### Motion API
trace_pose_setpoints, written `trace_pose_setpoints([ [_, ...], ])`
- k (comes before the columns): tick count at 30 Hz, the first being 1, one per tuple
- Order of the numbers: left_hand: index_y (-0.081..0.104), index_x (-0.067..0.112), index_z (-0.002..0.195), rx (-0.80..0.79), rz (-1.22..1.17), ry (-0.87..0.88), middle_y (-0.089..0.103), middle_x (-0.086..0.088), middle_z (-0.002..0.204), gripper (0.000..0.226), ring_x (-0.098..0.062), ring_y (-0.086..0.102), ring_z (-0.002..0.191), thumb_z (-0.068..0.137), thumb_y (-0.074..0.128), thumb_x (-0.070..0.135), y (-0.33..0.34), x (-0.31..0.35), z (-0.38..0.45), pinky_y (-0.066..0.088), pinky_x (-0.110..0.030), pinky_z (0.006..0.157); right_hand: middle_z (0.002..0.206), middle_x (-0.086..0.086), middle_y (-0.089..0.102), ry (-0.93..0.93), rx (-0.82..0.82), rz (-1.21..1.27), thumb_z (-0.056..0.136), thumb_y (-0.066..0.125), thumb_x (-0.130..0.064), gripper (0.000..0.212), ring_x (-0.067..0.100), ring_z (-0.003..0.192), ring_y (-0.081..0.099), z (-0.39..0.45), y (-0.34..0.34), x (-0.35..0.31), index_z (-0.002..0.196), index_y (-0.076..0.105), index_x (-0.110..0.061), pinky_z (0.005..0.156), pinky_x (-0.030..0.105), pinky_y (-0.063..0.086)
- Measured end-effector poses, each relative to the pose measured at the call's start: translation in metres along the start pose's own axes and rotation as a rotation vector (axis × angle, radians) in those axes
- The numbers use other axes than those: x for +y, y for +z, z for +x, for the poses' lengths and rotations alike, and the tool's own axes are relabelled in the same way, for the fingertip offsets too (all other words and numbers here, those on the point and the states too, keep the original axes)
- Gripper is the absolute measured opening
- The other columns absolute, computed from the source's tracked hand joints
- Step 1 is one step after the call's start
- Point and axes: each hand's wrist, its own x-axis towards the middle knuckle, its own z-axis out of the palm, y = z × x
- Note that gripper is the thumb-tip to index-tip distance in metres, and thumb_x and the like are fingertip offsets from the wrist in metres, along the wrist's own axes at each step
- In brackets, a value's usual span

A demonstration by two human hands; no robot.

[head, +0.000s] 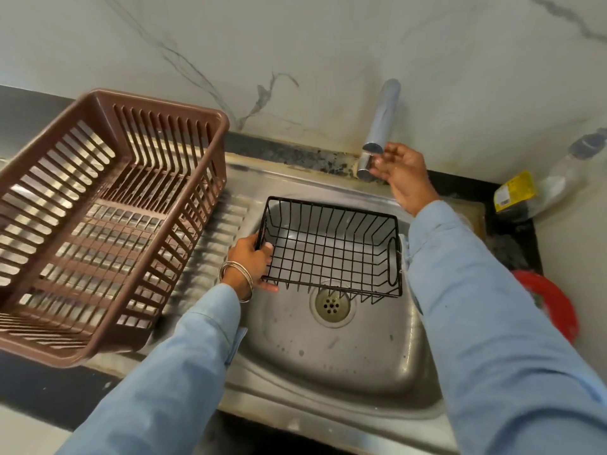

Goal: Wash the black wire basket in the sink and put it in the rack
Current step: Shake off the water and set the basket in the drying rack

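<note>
The black wire basket (331,247) hangs upright over the steel sink (328,366), above the drain. My left hand (251,262) grips its left end wall, bangles on the wrist. My right hand (399,174) is up at the chrome tap (381,123) on the back wall, fingers touching the tap's lower end. No water is visible from the tap. The brown plastic rack (108,218) sits on the draining board to the left of the sink, with nothing in it.
A clear bottle with a yellow label (538,188) lies on the dark counter at the right. A red round object (555,303) sits by the sink's right edge, partly behind my right sleeve. The marble wall stands close behind the sink.
</note>
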Motion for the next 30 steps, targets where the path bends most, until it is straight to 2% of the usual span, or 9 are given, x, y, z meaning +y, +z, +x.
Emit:
trace_pose_setpoints([
  [3,0.052,0.016,0.133,-0.025,-0.016,0.013,0.057,-0.011,0.092,0.033,-0.035,0.062,0.080,0.100,0.049,0.017,-0.001,0.001,-0.008,0.058,-0.052,0.052,0.103,0.002,0.062,0.056,0.308,-0.210,0.088,0.055,-0.003,0.019,0.020,0.099,0.061,-0.029,-0.025,0.005,0.097,0.062,-0.018,0.081,0.029,0.054],
  [6,0.049,0.013,0.136,-0.063,-0.048,0.016,0.059,-0.012,0.093,0.037,-0.037,0.063,0.080,0.100,0.049,0.017,0.000,-0.002,-0.017,0.058,-0.048,0.047,0.100,0.004,0.059,0.319,0.217,-0.328,0.085,0.065,-0.025,0.006,0.022,0.085,0.053,-0.084,-0.053,0.027,0.088,0.061,-0.024,0.062,0.028,0.044],
  [10,0.048,0.014,0.138,-0.117,-0.091,0.061,0.061,-0.014,0.097,0.038,-0.036,0.064,0.080,0.100,0.048,0.019,0.006,-0.009,-0.032,0.057,-0.042,0.044,0.122,0.004,0.058,0.620,0.074,-0.266,0.058,0.085,-0.047,0.079,0.036,0.102,0.063,-0.139,-0.069,0.067,0.125,0.050,-0.024,0.074,0.056,0.054],
  [15,0.051,0.020,0.134,-0.156,-0.043,0.108,0.063,-0.008,0.108,0.036,-0.027,0.060,0.094,0.098,0.053,0.019,0.007,-0.006,-0.046,0.058,-0.041,0.054,0.118,0.004,0.061,0.492,0.220,-0.047,0.091,0.050,-0.009,0.042,0.035,0.091,0.068,-0.175,-0.056,0.076,0.129,0.043,-0.027,0.077,0.059,0.053],
  [19,0.060,0.017,0.120,-0.152,0.034,0.233,0.066,-0.010,0.115,0.032,-0.027,0.060,0.107,0.093,0.059,0.034,0.000,0.030,-0.066,0.048,-0.046,0.094,0.100,0.000,0.063,0.175,0.273,0.016,0.091,0.043,0.005,0.056,0.023,0.091,0.064,-0.191,-0.048,0.046,0.132,0.046,-0.032,0.061,0.033,0.057],
  [22,0.061,0.016,0.103,-0.371,-0.228,-0.009,0.059,-0.007,0.091,0.067,-0.024,0.055,0.085,0.083,0.038,0.076,-0.016,0.064,-0.082,0.043,-0.052,0.087,0.120,-0.004,0.061,-0.218,0.156,-0.082,0.085,0.059,0.010,0.069,0.009,0.111,0.061,-0.210,-0.053,0.014,0.138,0.042,-0.031,0.089,0.028,0.052],
  [24,0.059,0.015,0.089,-0.422,-0.350,-0.074,0.046,-0.006,0.078,0.078,-0.023,0.048,0.072,0.072,0.036,0.088,-0.026,0.076,-0.083,0.044,-0.048,0.078,0.127,-0.017,0.054,-0.291,0.037,-0.092,0.084,0.063,0.004,0.070,-0.006,0.115,0.054,-0.222,-0.055,-0.003,0.140,0.037,-0.030,0.092,0.018,0.047],
  [27,0.053,0.022,0.082,-0.400,-0.213,-0.028,0.048,-0.008,0.075,0.050,-0.021,0.051,0.069,0.083,0.046,0.072,-0.027,0.077,-0.099,0.045,-0.047,0.079,0.128,-0.020,0.055,-0.199,0.010,-0.116,0.083,0.068,-0.017,0.066,-0.009,0.115,0.052,-0.233,-0.049,-0.006,0.141,0.040,-0.029,0.103,0.028,0.039],
  [30,0.053,0.027,0.080,-0.352,-0.186,0.007,0.054,-0.005,0.067,0.027,-0.012,0.055,0.053,0.091,0.051,0.052,-0.023,0.065,-0.106,0.044,-0.035,0.068,0.138,0.006,0.052,-0.099,-0.141,0.076,0.075,0.069,-0.020,0.073,0.023,0.129,0.047,-0.241,-0.055,0.014,0.142,0.039,-0.018,0.111,0.050,0.030],
])
